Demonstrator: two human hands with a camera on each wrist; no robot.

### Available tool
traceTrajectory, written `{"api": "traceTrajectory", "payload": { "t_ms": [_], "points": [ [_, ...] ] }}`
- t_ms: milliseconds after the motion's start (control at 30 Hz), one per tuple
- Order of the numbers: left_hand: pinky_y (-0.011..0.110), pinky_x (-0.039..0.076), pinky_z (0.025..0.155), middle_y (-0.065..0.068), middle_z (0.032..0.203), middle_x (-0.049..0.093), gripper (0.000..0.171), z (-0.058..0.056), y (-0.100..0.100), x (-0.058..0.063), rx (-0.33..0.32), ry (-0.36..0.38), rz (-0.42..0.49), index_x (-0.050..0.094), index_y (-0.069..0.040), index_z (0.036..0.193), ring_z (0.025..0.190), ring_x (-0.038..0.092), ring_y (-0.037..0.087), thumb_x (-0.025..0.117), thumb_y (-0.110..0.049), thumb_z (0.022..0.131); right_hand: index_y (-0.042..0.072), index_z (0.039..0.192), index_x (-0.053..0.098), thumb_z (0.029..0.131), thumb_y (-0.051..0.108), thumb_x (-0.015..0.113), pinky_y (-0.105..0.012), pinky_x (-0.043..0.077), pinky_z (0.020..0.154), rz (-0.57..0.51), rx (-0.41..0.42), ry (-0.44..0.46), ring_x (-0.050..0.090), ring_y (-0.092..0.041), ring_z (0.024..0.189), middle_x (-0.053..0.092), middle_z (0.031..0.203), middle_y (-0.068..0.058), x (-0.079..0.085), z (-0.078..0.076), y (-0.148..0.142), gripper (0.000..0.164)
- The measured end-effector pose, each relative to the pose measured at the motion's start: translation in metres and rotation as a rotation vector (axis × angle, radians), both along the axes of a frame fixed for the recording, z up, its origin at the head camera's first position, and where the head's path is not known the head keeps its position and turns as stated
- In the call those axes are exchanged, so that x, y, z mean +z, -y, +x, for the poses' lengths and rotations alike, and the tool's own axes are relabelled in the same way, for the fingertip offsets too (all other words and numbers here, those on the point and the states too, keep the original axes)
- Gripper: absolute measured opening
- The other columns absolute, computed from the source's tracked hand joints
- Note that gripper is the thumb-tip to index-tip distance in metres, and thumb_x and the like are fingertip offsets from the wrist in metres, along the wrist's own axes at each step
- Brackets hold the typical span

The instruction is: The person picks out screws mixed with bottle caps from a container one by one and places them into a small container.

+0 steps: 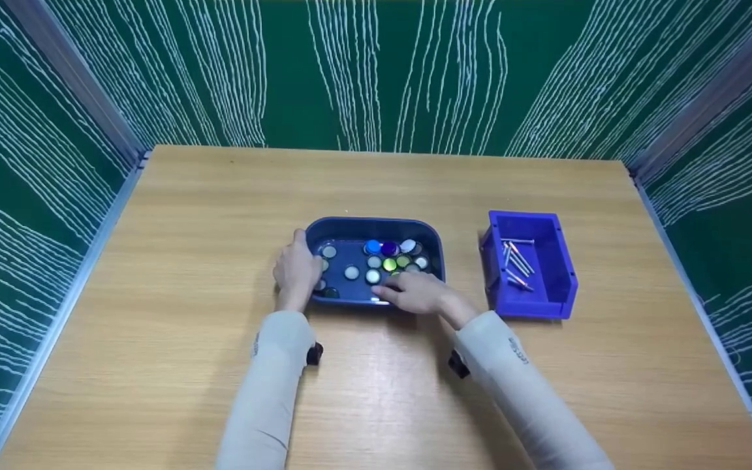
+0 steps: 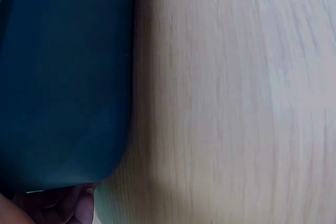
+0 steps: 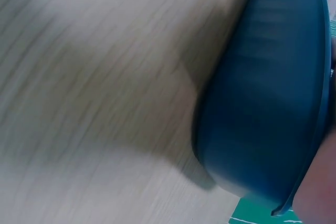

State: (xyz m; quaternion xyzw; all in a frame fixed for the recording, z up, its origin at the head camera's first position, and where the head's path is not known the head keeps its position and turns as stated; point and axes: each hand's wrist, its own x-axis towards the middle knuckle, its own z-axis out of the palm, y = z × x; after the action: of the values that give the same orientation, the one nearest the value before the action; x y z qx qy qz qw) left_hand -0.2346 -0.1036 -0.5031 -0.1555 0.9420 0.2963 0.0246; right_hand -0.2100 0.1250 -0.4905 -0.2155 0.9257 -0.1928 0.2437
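Observation:
A dark blue tray (image 1: 376, 225) holds several small round discs that look like bottle caps. A blue cap (image 1: 372, 247), a purple cap (image 1: 389, 248) and a shiny green cap (image 1: 390, 264) lie among paler ones on its right side. My left hand (image 1: 296, 271) grips the tray's left end, its fingertips (image 2: 84, 208) curled against the outer wall in the left wrist view. Over the front wall, my right hand (image 1: 415, 292) reaches in among the caps, thumb and fingers bent downward. Whether it pinches a cap I cannot tell. In the right wrist view, the tray's outer wall (image 3: 257, 114) hides the fingers.
A purple-blue bin (image 1: 555, 267) with several screws (image 1: 518, 259) in it stands right of the tray. Both rest on a wooden table (image 1: 219, 215). Green panels (image 1: 297, 72) with white wavy lines enclose its back and sides.

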Motion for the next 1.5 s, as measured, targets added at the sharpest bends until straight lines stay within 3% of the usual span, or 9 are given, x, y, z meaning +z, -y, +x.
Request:
{"api": "traceTrajectory", "payload": {
  "t_ms": [133,300,567,800,1033,1233,1500],
  "points": [
    [0.053,0.051,0.086,0.019,0.120,0.067,0.046,0.001,0.000,0.000,0.000,-0.004,-0.005,0.045,-0.015,0.136,0.105,0.066,0.037,0.055,-0.017,0.091,0.013,0.123,0.067,0.095,0.068,0.038,-0.045,0.048,0.097,-0.022,0.006,0.011,0.063,-0.024,0.107,0.070,0.114,-0.007,0.000,0.002,-0.002,0.068],
    [0.053,0.053,0.082,0.019,0.117,0.068,0.044,0.001,0.000,0.000,-0.001,-0.022,-0.025,0.046,-0.014,0.133,0.100,0.067,0.038,0.054,-0.015,0.090,0.019,0.108,0.070,0.089,0.073,0.046,-0.035,0.047,0.079,-0.061,0.042,-0.018,0.059,-0.016,0.089,0.068,0.095,0.002,0.001,0.003,-0.005,0.062],
    [0.053,0.052,0.084,0.019,0.119,0.067,0.046,0.001,0.000,0.000,-0.002,-0.018,-0.021,0.045,-0.014,0.136,0.103,0.067,0.038,0.054,-0.016,0.091,0.023,0.099,0.071,0.089,0.057,0.062,-0.031,0.044,0.079,-0.236,0.024,0.016,0.056,-0.014,0.089,0.065,0.092,0.006,0.001,0.003,-0.007,0.036],
    [0.052,0.052,0.085,0.019,0.120,0.067,0.047,0.000,-0.001,0.000,-0.003,-0.008,-0.021,0.044,-0.014,0.138,0.104,0.067,0.037,0.055,-0.017,0.092,0.021,0.085,0.071,0.086,0.053,0.069,-0.029,0.043,0.072,-0.306,0.009,-0.018,0.054,-0.011,0.079,0.065,0.084,0.006,0.000,0.005,-0.008,0.032],
    [0.052,0.051,0.088,0.019,0.123,0.066,0.046,0.000,-0.001,0.000,0.007,0.006,-0.019,0.044,-0.015,0.137,0.108,0.065,0.037,0.056,-0.018,0.092,0.015,0.090,0.072,0.089,0.047,0.068,-0.026,0.043,0.068,-0.270,0.039,-0.071,0.053,-0.009,0.075,0.066,0.081,0.004,0.005,0.010,-0.006,0.032],
    [0.051,0.053,0.081,0.018,0.119,0.067,0.048,-0.001,-0.001,0.000,0.000,0.000,-0.036,0.043,-0.015,0.138,0.099,0.068,0.037,0.057,-0.018,0.091,0.007,0.096,0.072,0.093,0.030,0.066,-0.027,0.047,0.075,-0.289,0.173,-0.111,0.057,-0.011,0.081,0.071,0.090,-0.005,0.014,0.010,-0.009,0.024],
    [0.052,0.053,0.081,0.019,0.119,0.068,0.048,-0.001,0.000,-0.001,-0.002,0.001,-0.032,0.043,-0.016,0.137,0.098,0.068,0.036,0.057,-0.018,0.091,0.004,0.104,0.072,0.092,0.018,0.068,-0.027,0.045,0.077,-0.280,0.193,-0.009,0.054,-0.012,0.084,0.068,0.094,-0.006,0.024,0.007,-0.018,0.019]
  ]
}}
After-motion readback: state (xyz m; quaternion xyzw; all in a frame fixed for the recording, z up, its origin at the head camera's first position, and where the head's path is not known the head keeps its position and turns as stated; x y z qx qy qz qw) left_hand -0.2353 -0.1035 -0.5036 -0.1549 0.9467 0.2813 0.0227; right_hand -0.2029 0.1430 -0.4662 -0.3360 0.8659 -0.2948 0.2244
